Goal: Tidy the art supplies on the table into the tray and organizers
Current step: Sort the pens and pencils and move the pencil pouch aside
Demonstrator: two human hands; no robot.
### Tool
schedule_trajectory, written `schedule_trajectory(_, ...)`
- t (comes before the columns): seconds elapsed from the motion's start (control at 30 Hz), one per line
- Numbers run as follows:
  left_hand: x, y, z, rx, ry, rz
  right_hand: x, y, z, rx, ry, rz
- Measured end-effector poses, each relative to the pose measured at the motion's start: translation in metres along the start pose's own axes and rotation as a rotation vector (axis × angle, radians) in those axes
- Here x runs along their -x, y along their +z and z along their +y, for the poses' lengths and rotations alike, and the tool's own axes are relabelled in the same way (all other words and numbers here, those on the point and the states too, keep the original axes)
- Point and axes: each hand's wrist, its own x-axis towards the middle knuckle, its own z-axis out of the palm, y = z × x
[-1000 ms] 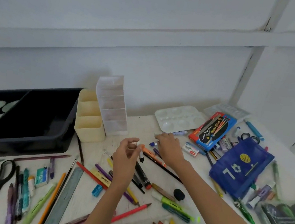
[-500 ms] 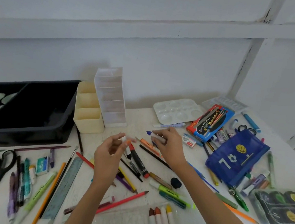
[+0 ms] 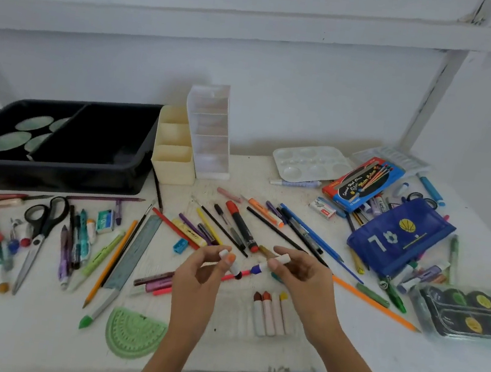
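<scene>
My left hand (image 3: 203, 271) pinches a short white crayon with a dark tip (image 3: 233, 266) above the table's middle. My right hand (image 3: 304, 276) grips a white crayon with a blue tip (image 3: 271, 263), its tip facing the left hand. Both hover close together over loose pens and pencils (image 3: 232, 225). The black tray (image 3: 64, 141) sits at the back left. A cream organizer (image 3: 175, 150) and a clear tiered organizer (image 3: 211, 130) stand beside it. Three more crayons (image 3: 270, 312) lie in a clear case in front of my hands.
Scissors (image 3: 43, 220), a ruler (image 3: 134, 252) and markers lie at the left, a green protractor (image 3: 135, 332) near the front edge. A blue pouch (image 3: 397, 238), pencil box (image 3: 364, 183), white palette (image 3: 307, 163) and paint pots (image 3: 472, 315) fill the right side.
Both hands pulled back from the pile toward me and came together, each lifting a crayon. The camera tilted down, showing more of the table's front.
</scene>
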Motion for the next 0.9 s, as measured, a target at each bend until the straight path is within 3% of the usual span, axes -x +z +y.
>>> schedule_trajectory(0.2,0.034,-0.003,-0.001,-0.028,0.047,0.076,0.03,-0.005,0.009,0.029,-0.082,-0.057)
schedule_trajectory(0.5,0.057,-0.002,-0.008,-0.053,0.078,0.143,0.058,-0.004,0.036,0.382,-0.381,-0.112)
schedule_trajectory(0.67,0.061,0.0,-0.012,-0.038,0.047,0.139,0.054,-0.001,0.057,0.722,-0.79,-0.17)
schedule_trajectory(0.9,0.061,0.005,-0.019,-0.04,0.028,0.156,0.055,0.0,0.071,0.849,-0.829,-0.147)
